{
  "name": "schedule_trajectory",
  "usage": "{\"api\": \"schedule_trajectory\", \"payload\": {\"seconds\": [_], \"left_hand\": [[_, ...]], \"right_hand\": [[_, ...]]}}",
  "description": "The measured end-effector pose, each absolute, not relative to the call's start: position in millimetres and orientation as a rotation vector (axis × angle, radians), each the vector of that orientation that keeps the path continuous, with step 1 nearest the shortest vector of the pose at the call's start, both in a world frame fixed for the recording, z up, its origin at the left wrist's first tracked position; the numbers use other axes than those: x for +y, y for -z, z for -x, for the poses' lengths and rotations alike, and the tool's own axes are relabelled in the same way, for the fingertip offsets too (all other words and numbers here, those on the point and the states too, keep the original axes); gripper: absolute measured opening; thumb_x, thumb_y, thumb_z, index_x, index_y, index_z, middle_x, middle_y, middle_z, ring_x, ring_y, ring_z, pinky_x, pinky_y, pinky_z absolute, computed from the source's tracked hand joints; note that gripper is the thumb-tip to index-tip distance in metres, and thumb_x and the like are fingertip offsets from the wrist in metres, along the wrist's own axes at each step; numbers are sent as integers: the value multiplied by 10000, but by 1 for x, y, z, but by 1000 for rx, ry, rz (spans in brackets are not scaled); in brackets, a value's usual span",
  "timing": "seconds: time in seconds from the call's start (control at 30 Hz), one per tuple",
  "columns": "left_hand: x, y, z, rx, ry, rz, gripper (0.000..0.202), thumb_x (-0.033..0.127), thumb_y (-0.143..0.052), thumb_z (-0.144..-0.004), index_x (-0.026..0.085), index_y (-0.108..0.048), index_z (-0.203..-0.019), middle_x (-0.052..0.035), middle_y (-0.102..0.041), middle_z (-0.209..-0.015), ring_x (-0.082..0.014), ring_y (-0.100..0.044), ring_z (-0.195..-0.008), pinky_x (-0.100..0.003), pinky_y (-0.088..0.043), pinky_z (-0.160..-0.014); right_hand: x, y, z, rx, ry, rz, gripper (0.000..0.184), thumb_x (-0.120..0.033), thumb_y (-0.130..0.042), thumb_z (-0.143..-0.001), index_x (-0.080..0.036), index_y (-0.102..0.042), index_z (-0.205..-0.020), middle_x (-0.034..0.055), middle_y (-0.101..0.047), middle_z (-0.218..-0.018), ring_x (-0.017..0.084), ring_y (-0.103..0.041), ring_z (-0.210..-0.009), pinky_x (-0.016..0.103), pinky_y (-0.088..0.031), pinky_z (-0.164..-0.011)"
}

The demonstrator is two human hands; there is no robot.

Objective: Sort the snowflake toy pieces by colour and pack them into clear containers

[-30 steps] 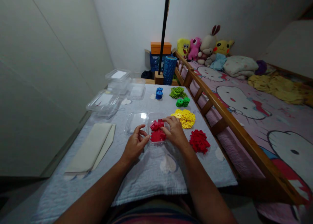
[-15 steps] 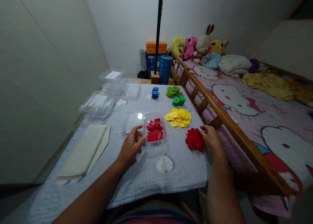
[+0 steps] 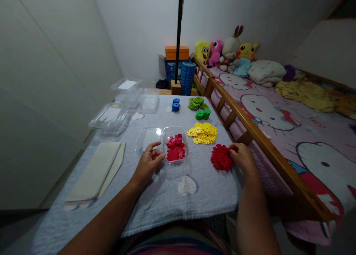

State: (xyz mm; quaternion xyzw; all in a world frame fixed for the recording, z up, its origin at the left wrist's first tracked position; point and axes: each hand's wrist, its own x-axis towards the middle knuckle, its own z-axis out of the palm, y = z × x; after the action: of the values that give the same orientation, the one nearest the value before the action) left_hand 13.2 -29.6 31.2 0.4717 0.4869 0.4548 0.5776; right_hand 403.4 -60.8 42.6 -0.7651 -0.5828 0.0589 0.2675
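Observation:
A clear plastic box (image 3: pixel 188 155) with its lid folded out to the left lies on the table with red plastic pieces (image 3: pixel 175 153) inside. My left hand (image 3: pixel 151 160) rests beside its near left corner, thumb and fingers apart and holding nothing. To the right, a heap of red snowflake-shaped pieces (image 3: pixel 221 157) lies on the cloth. My right hand (image 3: pixel 242 156) is at the heap's right edge, fingertips pinched together on a red snowflake piece, mostly hidden by the fingers. A pile of yellow snowflake pieces (image 3: pixel 202 133) lies just behind the red heap.
Dark green pieces (image 3: pixel 203 114), light green pieces (image 3: pixel 197 103) and blue pieces (image 3: pixel 175 105) lie farther back. Several lidded clear boxes (image 3: pixel 109 115) stand at the back left, a folded beige cloth (image 3: pixel 96 169) nearer. A wooden bed rail (image 3: pixel 250 128) runs along the right side.
My right hand's fingers have closed in at the edge of the red heap. My left hand stays by the box. The view has shifted slightly.

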Motion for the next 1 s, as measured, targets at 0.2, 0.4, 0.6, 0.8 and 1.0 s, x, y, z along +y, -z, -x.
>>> {"api": "schedule_trajectory", "payload": {"seconds": [0.2,0.4,0.6,0.8,1.0], "left_hand": [[-29,-32,-13,1115,-1043,-1046,642,407,-782,-735,188,-510,-1274,91,-541,-679,-63,-434,-491,-181,-306,-464],[-29,-36,-14,1123,-1051,-1044,631,392,-785,-719,171,-526,-1251,78,-554,-692,-70,-463,-529,-191,-306,-493],[-28,-34,-13,1112,-1042,-1059,622,409,-775,-720,178,-520,-1239,77,-556,-692,-74,-468,-533,-193,-316,-502],[-27,-31,-13,1093,-1044,-1049,644,407,-778,-723,171,-499,-1253,89,-535,-668,-72,-433,-517,-190,-301,-481],[-27,-32,-13,1095,-1050,-1043,604,393,-777,-734,181,-518,-1236,84,-535,-681,-69,-440,-534,-188,-309,-502]], "right_hand": [[-60,-75,-370,-1529,-235,1933,175,-267,-574,-784,-198,-732,-812,59,-671,-864,209,-618,-804,335,-469,-771],[-33,-90,-268,-1823,-395,1554,140,-172,-567,-873,-216,-699,-868,44,-662,-897,196,-608,-868,315,-473,-794],[1,-78,-217,-1999,-282,1627,164,-80,-571,-865,-182,-699,-865,90,-670,-917,231,-596,-930,354,-460,-872],[12,-66,-221,-1843,-264,1587,176,-102,-572,-857,-183,-707,-936,94,-695,-963,224,-610,-929,355,-472,-898],[-11,-69,-278,-1624,-275,1604,174,-224,-555,-856,-183,-711,-921,93,-719,-971,223,-647,-912,355,-498,-873]]}}
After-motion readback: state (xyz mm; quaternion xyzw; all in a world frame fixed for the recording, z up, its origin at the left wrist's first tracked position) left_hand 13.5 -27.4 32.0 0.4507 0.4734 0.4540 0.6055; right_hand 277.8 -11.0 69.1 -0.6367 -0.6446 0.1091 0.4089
